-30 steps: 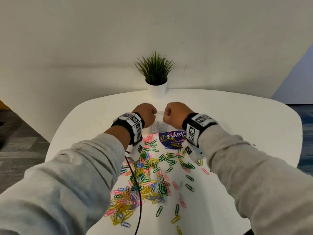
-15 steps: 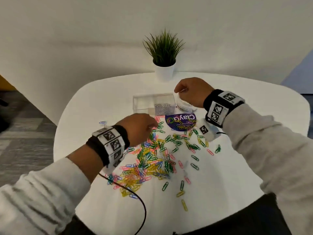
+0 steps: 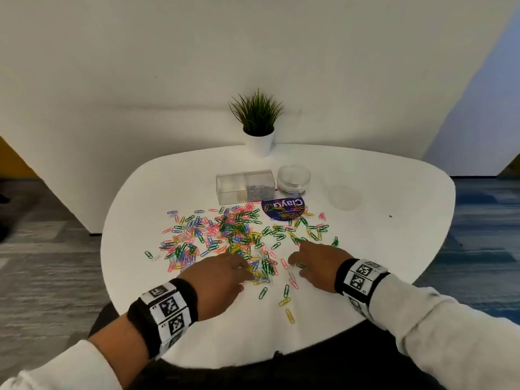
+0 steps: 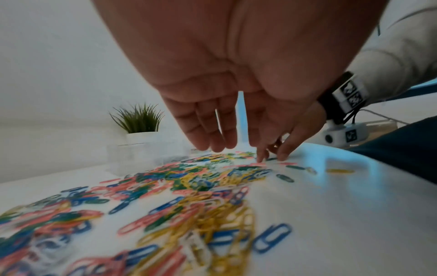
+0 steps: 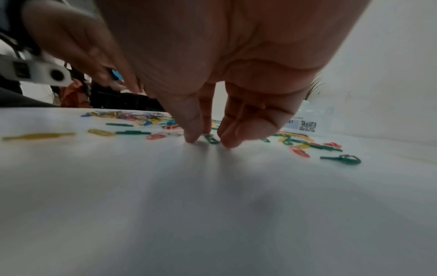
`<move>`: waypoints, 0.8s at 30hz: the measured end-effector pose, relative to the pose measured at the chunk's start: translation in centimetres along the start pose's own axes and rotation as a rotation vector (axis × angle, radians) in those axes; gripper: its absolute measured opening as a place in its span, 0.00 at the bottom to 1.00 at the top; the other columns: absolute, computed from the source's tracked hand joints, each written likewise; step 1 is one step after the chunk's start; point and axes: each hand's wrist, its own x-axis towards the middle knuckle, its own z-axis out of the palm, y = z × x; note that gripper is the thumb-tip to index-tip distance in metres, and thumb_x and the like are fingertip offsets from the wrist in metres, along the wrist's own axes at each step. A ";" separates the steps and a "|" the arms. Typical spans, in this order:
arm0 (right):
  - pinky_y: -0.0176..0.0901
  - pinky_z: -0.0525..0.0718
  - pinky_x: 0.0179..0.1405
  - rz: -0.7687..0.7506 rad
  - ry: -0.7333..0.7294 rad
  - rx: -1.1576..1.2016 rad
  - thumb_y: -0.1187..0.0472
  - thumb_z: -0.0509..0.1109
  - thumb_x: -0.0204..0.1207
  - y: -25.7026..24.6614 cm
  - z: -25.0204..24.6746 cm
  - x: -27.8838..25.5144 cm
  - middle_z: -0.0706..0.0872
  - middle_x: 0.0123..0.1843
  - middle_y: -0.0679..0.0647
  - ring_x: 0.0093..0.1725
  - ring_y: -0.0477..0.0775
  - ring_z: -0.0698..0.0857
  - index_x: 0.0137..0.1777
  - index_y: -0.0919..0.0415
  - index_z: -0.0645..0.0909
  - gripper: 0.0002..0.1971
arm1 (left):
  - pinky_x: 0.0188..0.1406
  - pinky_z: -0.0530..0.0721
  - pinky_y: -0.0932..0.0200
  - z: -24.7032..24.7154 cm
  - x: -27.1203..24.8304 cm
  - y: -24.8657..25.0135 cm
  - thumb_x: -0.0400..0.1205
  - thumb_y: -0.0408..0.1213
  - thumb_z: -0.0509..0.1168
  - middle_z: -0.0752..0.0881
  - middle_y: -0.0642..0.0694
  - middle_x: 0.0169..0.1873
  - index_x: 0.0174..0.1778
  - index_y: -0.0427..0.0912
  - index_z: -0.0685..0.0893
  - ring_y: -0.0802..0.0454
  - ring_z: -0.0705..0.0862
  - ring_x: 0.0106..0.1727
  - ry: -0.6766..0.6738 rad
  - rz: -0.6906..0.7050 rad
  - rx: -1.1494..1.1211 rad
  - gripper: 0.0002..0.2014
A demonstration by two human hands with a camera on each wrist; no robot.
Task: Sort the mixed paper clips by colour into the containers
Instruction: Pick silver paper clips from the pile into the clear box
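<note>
A mixed pile of paper clips (image 3: 225,237) in pink, green, yellow, blue and white is spread over the middle of the white table (image 3: 394,249). My left hand (image 3: 244,273) hovers over the pile's near edge with its fingers (image 4: 212,143) straight and holding nothing. My right hand (image 3: 295,266) is at the pile's near right. Its thumb and fingertips (image 5: 227,142) touch the table on either side of a green clip (image 5: 211,139). At the back stand a clear two-part box (image 3: 244,187), with silver clips in its right half, and a round clear jar (image 3: 294,178).
A clear lid (image 3: 343,197) lies right of the jar. A purple label disc (image 3: 284,209) lies under some clips. A potted plant (image 3: 259,122) stands at the back edge by the wall. Loose clips (image 3: 287,302) lie near the front edge.
Both hands have come back from the containers at the rear to the near side of the pile. The right hand has left the round jar. The head view has pulled back.
</note>
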 end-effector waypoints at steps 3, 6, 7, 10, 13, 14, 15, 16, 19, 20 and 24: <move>0.49 0.81 0.49 0.001 0.063 -0.037 0.50 0.60 0.85 -0.6 0.3 0.1 0.75 0.57 0.50 0.51 0.57 0.81 0.60 0.47 0.78 0.09 | 0.65 0.81 0.42 0.9 0.1 1.3 0.86 0.42 0.59 0.79 0.46 0.72 0.76 0.49 0.77 0.40 0.77 0.70 -0.041 0.029 0.084 0.20; 0.47 0.81 0.45 0.025 0.111 -0.066 0.52 0.62 0.82 -1.1 0.1 -0.1 0.76 0.53 0.51 0.49 0.55 0.80 0.52 0.52 0.80 0.08 | 0.70 0.76 0.41 1.9 0.5 1.6 0.88 0.42 0.57 0.74 0.45 0.76 0.82 0.46 0.68 0.39 0.72 0.74 -0.099 0.021 0.167 0.25; 0.47 0.81 0.46 0.037 0.122 -0.065 0.53 0.64 0.79 -1.4 -0.2 -0.3 0.77 0.53 0.51 0.49 0.55 0.80 0.51 0.54 0.79 0.07 | 0.73 0.74 0.42 2.1 0.5 1.5 0.88 0.43 0.56 0.71 0.45 0.79 0.83 0.46 0.66 0.39 0.69 0.77 -0.132 0.007 0.174 0.25; 0.45 0.78 0.41 0.108 0.118 0.035 0.55 0.65 0.76 -2.2 -1.4 -0.8 0.78 0.47 0.51 0.45 0.54 0.79 0.47 0.55 0.73 0.06 | 0.78 0.68 0.44 2.4 -0.1 0.7 0.88 0.46 0.54 0.65 0.48 0.83 0.83 0.50 0.66 0.42 0.63 0.82 -0.196 -0.075 0.156 0.25; 0.47 0.79 0.42 0.148 0.117 0.218 0.60 0.62 0.78 -2.8 -2.1 -0.9 0.81 0.44 0.50 0.42 0.54 0.80 0.52 0.52 0.70 0.05 | 0.74 0.72 0.46 1.8 -0.6 0.1 0.87 0.46 0.54 0.71 0.49 0.78 0.80 0.50 0.70 0.44 0.69 0.77 -0.193 -0.131 0.159 0.23; 0.47 0.80 0.42 0.160 0.122 0.281 0.62 0.61 0.78 -3.0 -2.1 -0.9 0.82 0.44 0.50 0.41 0.53 0.80 0.53 0.50 0.71 0.07 | 0.71 0.75 0.47 1.5 -0.7 0.0 0.87 0.46 0.54 0.73 0.49 0.76 0.79 0.51 0.70 0.45 0.71 0.74 -0.191 -0.153 0.144 0.22; 0.47 0.79 0.43 0.166 0.120 0.320 0.65 0.59 0.79 -3.2 -2.2 -0.8 0.82 0.45 0.50 0.42 0.53 0.80 0.53 0.50 0.72 0.09 | 0.69 0.76 0.47 1.2 -0.7 -0.1 0.87 0.45 0.54 0.75 0.50 0.74 0.79 0.52 0.70 0.45 0.72 0.73 -0.187 -0.175 0.127 0.22; 0.47 0.78 0.44 0.165 0.105 0.323 0.66 0.58 0.79 -3.4 -2.1 -0.6 0.83 0.46 0.51 0.44 0.54 0.80 0.52 0.52 0.73 0.09 | 0.67 0.77 0.49 0.9 -0.8 0.0 0.87 0.45 0.55 0.76 0.51 0.72 0.79 0.53 0.70 0.46 0.73 0.72 -0.184 -0.194 0.110 0.22; 0.44 0.72 0.45 0.190 0.038 0.236 0.60 0.57 0.84 -4.5 -1.4 -0.2 0.79 0.50 0.54 0.47 0.55 0.76 0.49 0.57 0.71 0.04 | 0.62 0.76 0.52 0.3 -1.0 0.0 0.87 0.41 0.56 0.78 0.52 0.68 0.77 0.54 0.73 0.47 0.75 0.69 -0.180 -0.222 0.076 0.21; 0.44 0.71 0.45 0.203 0.030 0.207 0.56 0.58 0.84 -4.8 -0.9 -0.2 0.77 0.50 0.54 0.47 0.54 0.75 0.49 0.57 0.71 0.06 | 0.61 0.76 0.52 0.3 -1.2 -0.1 0.86 0.39 0.56 0.78 0.52 0.67 0.76 0.54 0.75 0.47 0.76 0.68 -0.188 -0.236 0.060 0.21; 0.42 0.70 0.50 0.208 0.035 0.102 0.50 0.59 0.86 -5.3 1.0 0.2 0.81 0.61 0.56 0.57 0.56 0.79 0.63 0.60 0.75 0.15 | 0.58 0.77 0.56 0.1 -1.7 -0.7 0.84 0.36 0.58 0.80 0.53 0.63 0.69 0.55 0.80 0.48 0.80 0.66 -0.168 -0.306 -0.064 0.19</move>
